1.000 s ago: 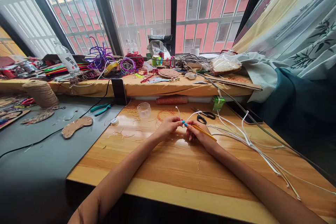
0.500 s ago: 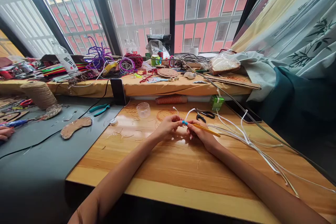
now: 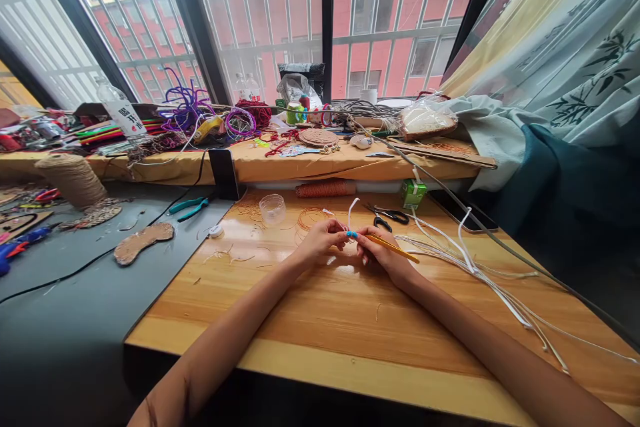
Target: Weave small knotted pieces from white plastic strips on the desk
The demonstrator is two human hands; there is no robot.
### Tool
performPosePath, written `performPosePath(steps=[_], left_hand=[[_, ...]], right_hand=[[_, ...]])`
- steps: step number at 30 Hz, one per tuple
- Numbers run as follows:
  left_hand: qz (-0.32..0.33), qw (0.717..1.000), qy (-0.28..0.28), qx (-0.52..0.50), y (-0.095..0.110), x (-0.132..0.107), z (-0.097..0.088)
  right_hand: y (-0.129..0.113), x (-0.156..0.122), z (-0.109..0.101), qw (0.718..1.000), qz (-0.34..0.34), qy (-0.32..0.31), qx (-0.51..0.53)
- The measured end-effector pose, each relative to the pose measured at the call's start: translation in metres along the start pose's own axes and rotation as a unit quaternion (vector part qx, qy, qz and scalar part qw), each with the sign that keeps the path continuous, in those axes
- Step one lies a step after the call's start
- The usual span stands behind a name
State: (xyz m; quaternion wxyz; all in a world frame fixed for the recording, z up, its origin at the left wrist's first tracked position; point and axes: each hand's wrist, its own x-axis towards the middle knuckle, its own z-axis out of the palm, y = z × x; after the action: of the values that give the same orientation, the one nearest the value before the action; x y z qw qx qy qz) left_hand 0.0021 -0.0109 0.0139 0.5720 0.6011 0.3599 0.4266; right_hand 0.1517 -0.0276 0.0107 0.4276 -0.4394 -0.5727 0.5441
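Observation:
Both hands meet over the middle of the wooden table (image 3: 320, 320). My left hand (image 3: 323, 240) is closed in a pinch on a white cord (image 3: 351, 208) whose ends stick up between the hands. My right hand (image 3: 379, 252) is closed around a yellow stick tool (image 3: 397, 250) with a blue tip (image 3: 351, 235); the tip touches the cord at my left fingertips and the shaft points right. More white cords (image 3: 480, 277) trail off across the table to the right.
Black scissors (image 3: 387, 219), a green box (image 3: 414, 193), a clear round tub (image 3: 273, 207) and an orange spool (image 3: 325, 188) lie beyond the hands. A phone (image 3: 224, 173) stands against the cluttered sill. Teal pliers (image 3: 189, 207), a twine cone (image 3: 73, 179) and a cardboard piece (image 3: 143, 242) sit left.
The cord's free ends have swung up and slightly left. A person's hand seen at the far left edge half a second ago has gone; a blurred blue object is there now.

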Motion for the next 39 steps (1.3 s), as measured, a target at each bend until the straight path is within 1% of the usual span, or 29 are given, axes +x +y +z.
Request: performPosePath(steps=[6,9,12,18,22,29,39], left_hand=[[-0.012,1.0,-0.008,-0.007,0.005,-0.002,0.0],[-0.024,1.0,-0.006,-0.002,0.008,-0.003,0.0],[-0.027,1.0,0.008,-0.011,0.008,-0.002,0.0],[-0.026,0.999,0.025,-0.032,0.003,0.001,0.0],[-0.025,0.999,0.015,-0.02,0.003,0.0,0.001],[-0.019,0.999,0.008,-0.038,0.006,-0.002,0.002],[-0.021,0.996,-0.01,-0.088,-0.004,0.002,0.0]], right_hand=[[0.002,0.0,-0.002,0.999,-0.029,-0.029,-0.015],[0.001,-0.001,-0.001,0.999,-0.038,-0.02,-0.03],[-0.001,-0.003,0.0,0.998,-0.048,-0.007,-0.048],[0.0,-0.003,0.0,0.998,-0.043,-0.018,-0.051],[0.001,-0.002,0.0,0.997,-0.044,-0.019,-0.054],[0.0,-0.002,0.0,0.998,-0.041,-0.014,-0.042],[-0.002,-0.004,0.002,0.997,-0.043,-0.027,-0.053]])
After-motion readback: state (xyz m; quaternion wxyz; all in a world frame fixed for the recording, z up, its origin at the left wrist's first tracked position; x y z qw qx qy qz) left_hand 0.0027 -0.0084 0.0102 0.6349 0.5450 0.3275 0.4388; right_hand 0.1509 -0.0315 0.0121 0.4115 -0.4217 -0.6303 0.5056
